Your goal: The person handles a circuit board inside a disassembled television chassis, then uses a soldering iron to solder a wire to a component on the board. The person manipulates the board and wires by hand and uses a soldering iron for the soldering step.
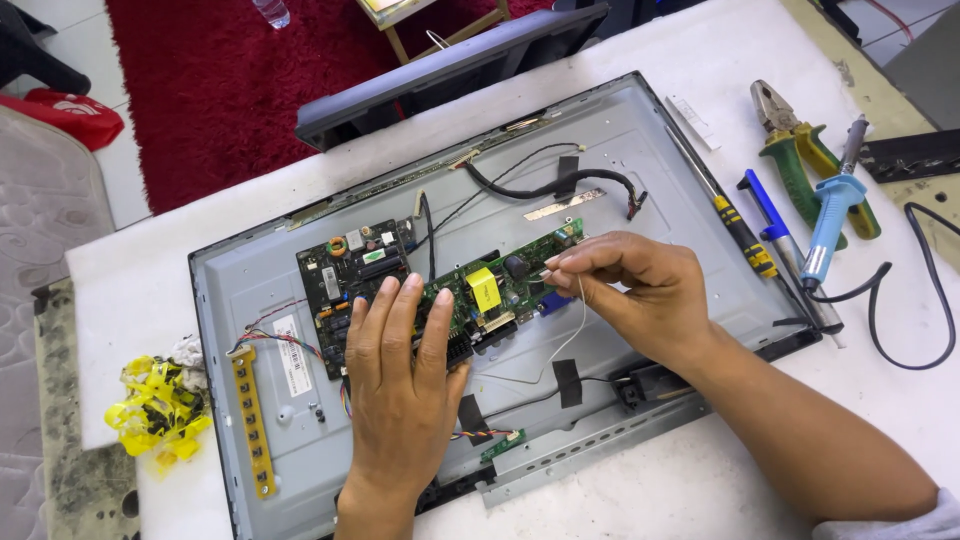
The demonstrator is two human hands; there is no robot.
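Our left hand (400, 385) pressed flat, fingers open, on the green rectangular circuit board (480, 290); our right hand (640, 290) pinched a thin white wire (572, 335) just above it.

Head camera: one view, looking steeply down, close over the table (620, 95) and opened panel (620, 130).

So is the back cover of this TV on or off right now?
Off. The TV's grey metal back panel lies bare, with the green circuit board and cables uncovered; the left hand rests flat on the board.
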